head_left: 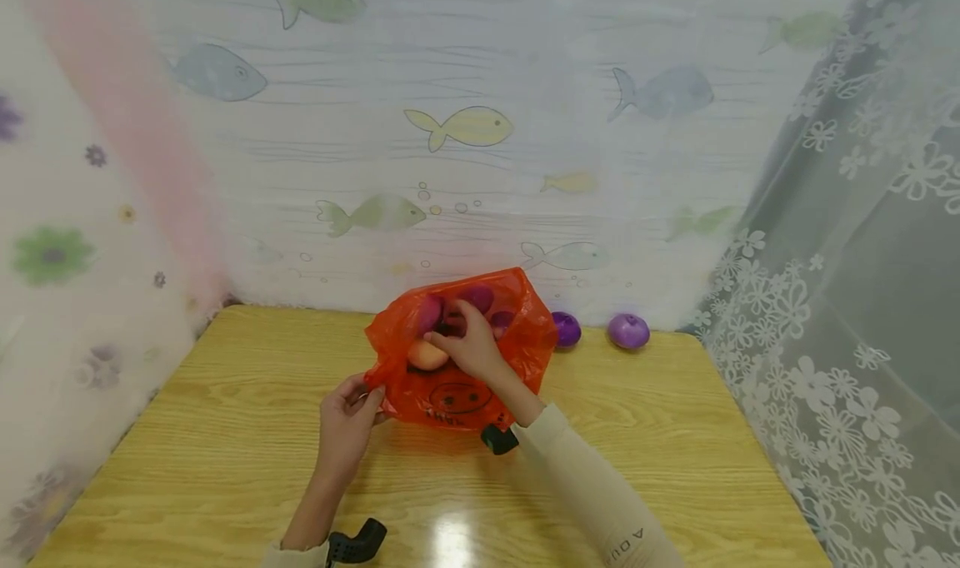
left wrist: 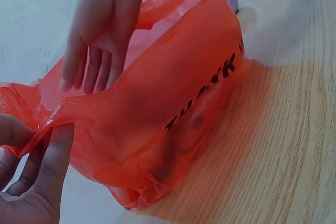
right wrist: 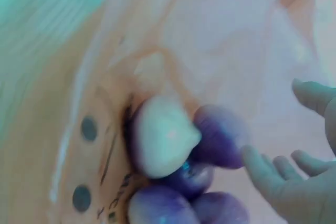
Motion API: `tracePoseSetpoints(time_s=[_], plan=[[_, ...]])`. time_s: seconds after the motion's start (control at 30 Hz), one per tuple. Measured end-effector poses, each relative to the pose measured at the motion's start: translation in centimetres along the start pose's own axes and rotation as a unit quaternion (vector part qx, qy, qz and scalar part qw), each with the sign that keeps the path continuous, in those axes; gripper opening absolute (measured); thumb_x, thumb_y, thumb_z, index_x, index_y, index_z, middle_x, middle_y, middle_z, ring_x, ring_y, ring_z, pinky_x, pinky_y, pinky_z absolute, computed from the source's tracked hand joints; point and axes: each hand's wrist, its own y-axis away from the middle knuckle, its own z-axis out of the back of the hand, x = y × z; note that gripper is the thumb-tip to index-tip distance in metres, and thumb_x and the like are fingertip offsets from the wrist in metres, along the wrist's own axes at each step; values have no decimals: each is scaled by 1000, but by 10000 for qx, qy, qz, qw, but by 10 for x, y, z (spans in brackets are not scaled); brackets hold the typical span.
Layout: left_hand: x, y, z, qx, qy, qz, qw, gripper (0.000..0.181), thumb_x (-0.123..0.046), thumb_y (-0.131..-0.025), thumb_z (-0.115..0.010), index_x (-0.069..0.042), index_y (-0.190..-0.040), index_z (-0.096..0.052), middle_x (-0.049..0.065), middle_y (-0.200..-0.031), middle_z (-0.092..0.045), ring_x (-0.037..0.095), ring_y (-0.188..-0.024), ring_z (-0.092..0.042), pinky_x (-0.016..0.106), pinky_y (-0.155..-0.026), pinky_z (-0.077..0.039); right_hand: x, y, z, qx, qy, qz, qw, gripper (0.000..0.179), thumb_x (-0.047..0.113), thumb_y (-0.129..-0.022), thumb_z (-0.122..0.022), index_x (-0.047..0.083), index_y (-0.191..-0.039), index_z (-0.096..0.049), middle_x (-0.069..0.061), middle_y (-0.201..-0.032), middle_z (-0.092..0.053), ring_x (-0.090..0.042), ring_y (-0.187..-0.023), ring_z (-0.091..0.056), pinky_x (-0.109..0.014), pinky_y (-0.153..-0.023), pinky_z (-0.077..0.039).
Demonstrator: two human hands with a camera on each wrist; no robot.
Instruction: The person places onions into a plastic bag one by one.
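A red plastic bag (head_left: 536,331) with dark print sits on the table, its mouth spread toward me. My left hand (head_left: 351,414) pinches the bag's left rim between thumb and fingers. In the left wrist view the film (left wrist: 39,135) bunches in that pinch. My right hand (head_left: 474,343) reaches into the mouth, fingers apart and nothing between them. Several purple onions (right wrist: 219,135) lie inside, clustered with a pale onion-shaped piece (right wrist: 165,137) that has a pointed tip. In the right wrist view the fingertips are beside the nearest purple onion.
Behind the bag's right side stands a dark purple onion (head_left: 566,331), and farther right a lighter one (head_left: 628,331), both near the back edge of the wooden table (head_left: 225,435). A fish-patterned curtain (head_left: 465,218) hangs along that edge; lace (head_left: 825,410) borders the right.
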Motion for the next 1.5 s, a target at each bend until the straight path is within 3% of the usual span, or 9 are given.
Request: tracePoseSetpoints(time_s=[0.13, 0.33, 0.57, 0.7, 0.87, 1.0, 1.1, 1.33, 1.5], plan=[[0, 1, 1, -29, -18, 19, 10000, 23, 2, -100, -58, 9, -122, -61, -4, -99, -69, 9, -82, -71, 25, -69, -62, 16, 16, 9, 57, -31, 16, 10000, 62, 13, -91, -77, -4, -144, -49, -25, -143, -53, -46, -125, -57, -56, -103, -51], [-2, 2, 1, -31, 29, -94, 9999, 25, 1, -100, -59, 12, -122, -59, -3, -98, -68, 9, -82, -70, 24, -69, -62, 28, 39, 23, 29, -515, 148, 9986, 50, 11, -93, -75, 5, -139, -57, -13, -139, -59, -32, -122, -60, -36, -100, -55], [-4, 3, 1, -66, -21, -28, 10000, 25, 1, -101, -59, 13, -123, -59, -3, -97, -68, 7, -83, -70, 24, -69, -62, 28, 66, 49, -133, -920, 237, 9954, 45, 9, -95, -73, 9, -138, -59, -9, -138, -59, -36, -127, -56, -30, -94, -58], [-3, 3, 1, -76, -62, -1, 10000, 23, 1, -101, -59, 12, -122, -59, -3, -98, -68, 7, -82, -70, 24, -70, -62, 25, 79, 66, -407, -1221, 326, 9911, 42, 6, -95, -70, 3, -136, -58, -13, -134, -60, -28, -120, -59, -29, -90, -59], [-2, 2, 2, -68, -17, -43, 10000, 25, 1, -100, -59, 13, -122, -58, -3, -98, -68, 7, -83, -70, 24, -69, -62, 10, 91, 91, -829, -1395, 406, 9859, 41, 4, -97, -67, -4, -135, -56, -26, -130, -58, -17, -109, -64, -28, -89, -59], [-1, 2, 2, -76, -65, 42, 9999, 24, 1, -101, -58, 11, -122, -59, -3, -99, -68, 8, -84, -70, 24, -70, -62, -8, 99, 110, -1145, -1391, 158, 9835, 41, 3, -97, -67, -7, -135, -55, -28, -125, -58, -14, -103, -67, -27, -86, -60], [0, 3, 3, -83, -149, 95, 9998, 23, -1, -102, -58, 10, -123, -59, -4, -100, -68, 8, -85, -70, 24, -71, -62, -22, 105, 123, -1348, -1403, -145, 9808, 42, 1, -96, -67, -8, -135, -55, -24, -122, -61, -13, -101, -68, -27, -85, -60], [0, 3, 4, -108, -242, 108, 9996, 24, -3, -102, -57, 8, -124, -59, -5, -102, -68, 7, -86, -70, 23, -72, -61, -62, 119, 150, -1611, -1228, -761, 9763, 41, 1, -97, -66, -7, -136, -53, 6, -107, -66, -7, -95, -69, -24, -82, -60], [0, 3, 4, -135, -245, 109, 9995, 24, -2, -102, -57, 8, -124, -59, -7, -101, -68, 7, -87, -71, 23, -72, -61, -86, 128, 165, -1703, -1263, -1183, 9701, 42, 0, -98, -64, -8, -138, -50, 8, -105, -66, -6, -96, -68, -24, -81, -61]])
